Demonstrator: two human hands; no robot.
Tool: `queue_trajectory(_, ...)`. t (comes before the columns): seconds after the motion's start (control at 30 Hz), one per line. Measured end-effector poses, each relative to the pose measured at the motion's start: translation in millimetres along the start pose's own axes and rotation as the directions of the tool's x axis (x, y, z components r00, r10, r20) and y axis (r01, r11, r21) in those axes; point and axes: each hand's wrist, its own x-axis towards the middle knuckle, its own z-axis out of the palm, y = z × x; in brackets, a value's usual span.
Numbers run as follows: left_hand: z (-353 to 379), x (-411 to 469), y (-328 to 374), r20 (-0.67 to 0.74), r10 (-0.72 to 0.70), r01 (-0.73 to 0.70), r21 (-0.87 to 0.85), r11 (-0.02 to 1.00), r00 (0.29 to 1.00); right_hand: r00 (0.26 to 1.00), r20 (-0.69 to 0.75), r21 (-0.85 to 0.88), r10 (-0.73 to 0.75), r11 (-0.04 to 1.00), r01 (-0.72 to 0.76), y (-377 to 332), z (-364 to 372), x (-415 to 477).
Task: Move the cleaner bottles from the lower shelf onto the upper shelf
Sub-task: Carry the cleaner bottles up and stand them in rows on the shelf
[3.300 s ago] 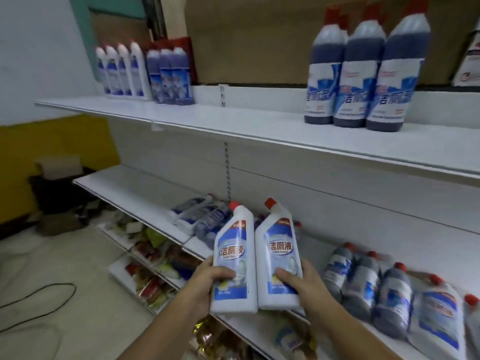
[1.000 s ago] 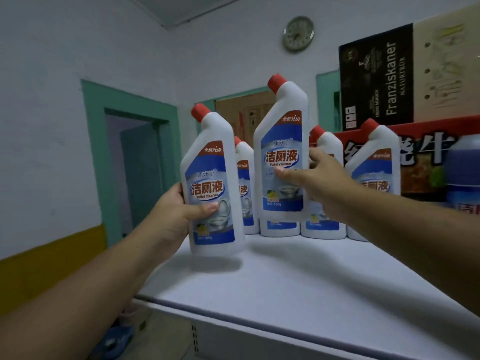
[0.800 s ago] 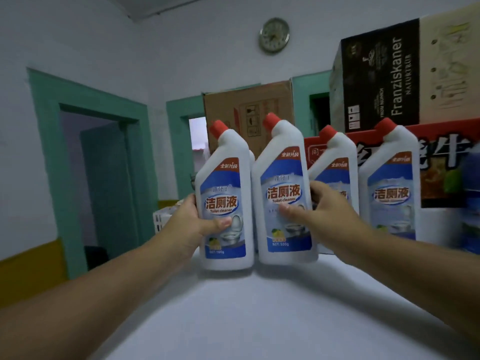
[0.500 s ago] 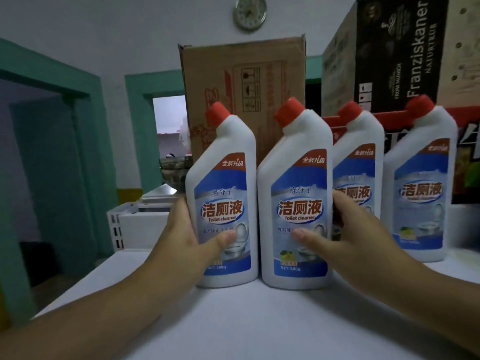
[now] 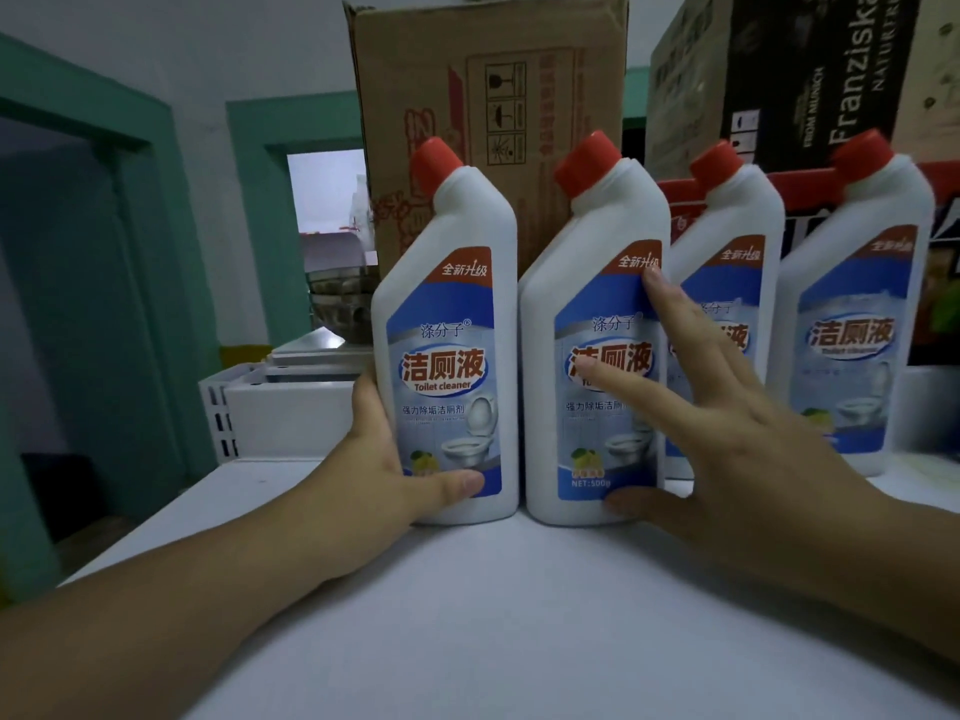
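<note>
Two white toilet-cleaner bottles with red caps and blue labels stand upright side by side on the white upper shelf. My left hand wraps the lower left side of the left bottle, thumb across its front. My right hand has its fingers spread apart in front of the right bottle, thumb touching its base and fingertips resting on its label. Two more identical bottles stand in a row to the right, partly hidden behind my right hand.
A brown cardboard box stands right behind the two bottles. A dark printed carton and a red box sit behind the right-hand bottles. A white crate lies beyond the shelf's left end, with green door frames further back.
Both bottles went from the lower shelf up onto the upper shelf and now stand there. My right hand's fingers have opened off its bottle; my left hand still holds its bottle.
</note>
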Motion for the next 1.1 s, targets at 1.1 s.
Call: queue_trajectory(1.1,80,-130,73,0.528,0.538,-0.559,-0.136,0.818,0.658,0.757,0.234,0.229,0.610,0.723,-0.652,-31,-123,-108)
